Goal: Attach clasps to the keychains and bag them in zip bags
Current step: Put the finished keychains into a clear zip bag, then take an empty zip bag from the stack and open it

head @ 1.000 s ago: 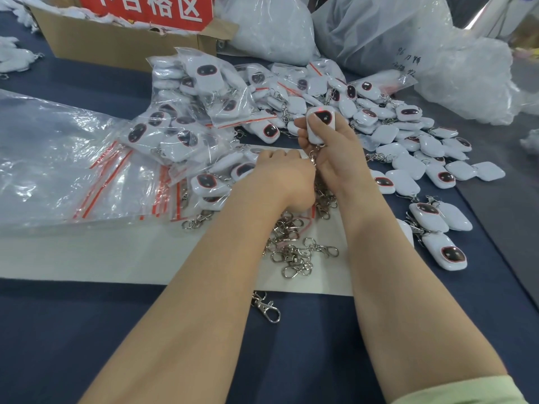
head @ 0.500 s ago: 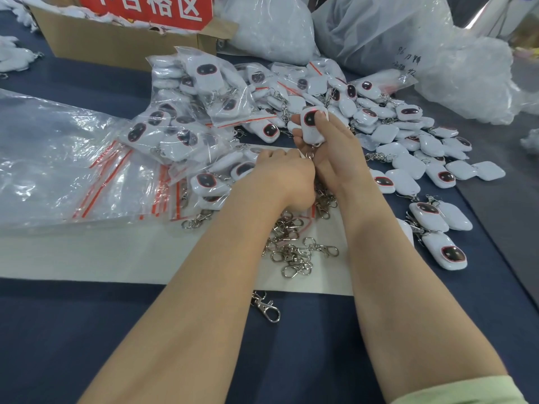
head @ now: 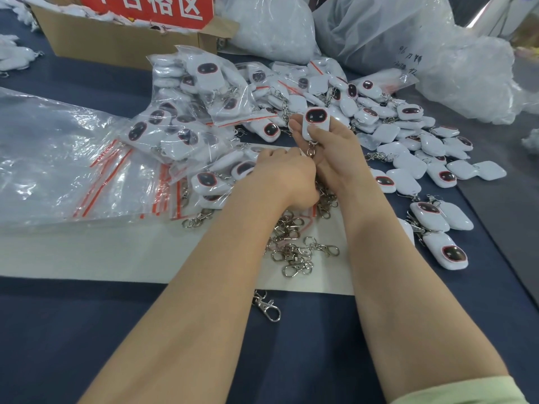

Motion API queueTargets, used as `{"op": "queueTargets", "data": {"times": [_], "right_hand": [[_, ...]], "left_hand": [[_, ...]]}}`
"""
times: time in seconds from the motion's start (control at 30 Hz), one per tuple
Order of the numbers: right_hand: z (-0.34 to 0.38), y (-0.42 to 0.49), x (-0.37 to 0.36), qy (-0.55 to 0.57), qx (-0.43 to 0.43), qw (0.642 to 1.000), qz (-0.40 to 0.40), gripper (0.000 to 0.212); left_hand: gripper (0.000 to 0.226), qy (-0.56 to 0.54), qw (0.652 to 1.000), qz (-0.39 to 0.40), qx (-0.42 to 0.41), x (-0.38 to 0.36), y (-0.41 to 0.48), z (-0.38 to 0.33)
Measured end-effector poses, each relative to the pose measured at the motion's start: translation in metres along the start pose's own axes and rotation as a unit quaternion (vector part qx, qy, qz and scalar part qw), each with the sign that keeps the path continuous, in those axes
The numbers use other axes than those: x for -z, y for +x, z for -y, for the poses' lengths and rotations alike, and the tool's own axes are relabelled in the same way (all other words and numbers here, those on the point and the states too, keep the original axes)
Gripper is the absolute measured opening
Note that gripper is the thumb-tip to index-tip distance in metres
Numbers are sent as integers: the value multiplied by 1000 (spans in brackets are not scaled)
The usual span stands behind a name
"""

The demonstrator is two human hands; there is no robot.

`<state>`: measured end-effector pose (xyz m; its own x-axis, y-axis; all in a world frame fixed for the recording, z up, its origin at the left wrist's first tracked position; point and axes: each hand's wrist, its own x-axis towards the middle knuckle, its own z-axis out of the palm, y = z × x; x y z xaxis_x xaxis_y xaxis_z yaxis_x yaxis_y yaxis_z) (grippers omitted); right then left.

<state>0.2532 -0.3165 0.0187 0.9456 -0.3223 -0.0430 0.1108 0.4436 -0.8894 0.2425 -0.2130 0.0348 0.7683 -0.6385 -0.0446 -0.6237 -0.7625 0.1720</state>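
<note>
Right hand (head: 335,153) grips keychain (head: 317,123) upright, long axis vertical, chain (head: 312,149) hanging below. Left hand (head: 287,177) just beside, lower left, curled fingertips at chain end; contents hidden, cannot tell. Loose clasps (head: 294,249) on surface (head: 87,330) under left wrist.

Bare dark-blue desk (head: 73,339) lay open nearest the person, save one stray silver metal clasp (head: 267,306). Farther in, a pile of silver clasps (head: 294,246), stacked clear zip bags (head: 73,164) and heaped white plastic keychains (head: 408,158) crowded the way.
</note>
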Motion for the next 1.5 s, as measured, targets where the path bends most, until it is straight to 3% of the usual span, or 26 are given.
{"op": "queueTargets", "data": {"times": [0.17,0.23,0.33,0.43,0.63,0.73,0.8,0.9,1.0,1.17,1.23,1.37,1.43,1.5], "right_hand": [[2,5,-2,-14,29,997,-73,26],[5,8,-2,-51,43,994,-91,26],[16,9,1,-215,77,965,-126,7],[32,6,1,-337,86,927,-138,13],[53,-7,-14,-329,22,943,-40,29],[53,-12,-18,-482,-6,876,27,9],[49,-12,-19,-530,-3,845,74,19],[42,-9,-15,-474,-4,870,134,36],[34,-7,-8,-462,-9,871,165,37],[25,1,-14,-547,81,830,76,30],[24,3,-10,-533,78,838,84,23],[26,3,-4,-520,65,847,91,19],[35,2,-3,-473,81,876,44,23],[43,1,1,-437,31,899,25,31]], "left_hand": [[17,-16,999,-49,13,-2,2,-3],[31,-59,994,-90,30,-3,2,-3],[38,-191,968,-144,73,1,4,0],[39,-323,918,-200,113,7,5,7],[33,-496,810,-269,160,15,5,14],[26,-509,794,-290,163,19,6,14],[18,-506,797,-295,149,20,7,13],[9,-490,809,-295,136,21,8,11],[7,-466,822,-299,129,21,8,9],[18,-389,857,-323,99,22,6,7],[22,-394,857,-320,94,23,6,5],[13,-452,835,-298,99,23,6,6],[12,-505,805,-288,116,25,6,9],[18,-561,763,-290,138,28,4,13]]}}
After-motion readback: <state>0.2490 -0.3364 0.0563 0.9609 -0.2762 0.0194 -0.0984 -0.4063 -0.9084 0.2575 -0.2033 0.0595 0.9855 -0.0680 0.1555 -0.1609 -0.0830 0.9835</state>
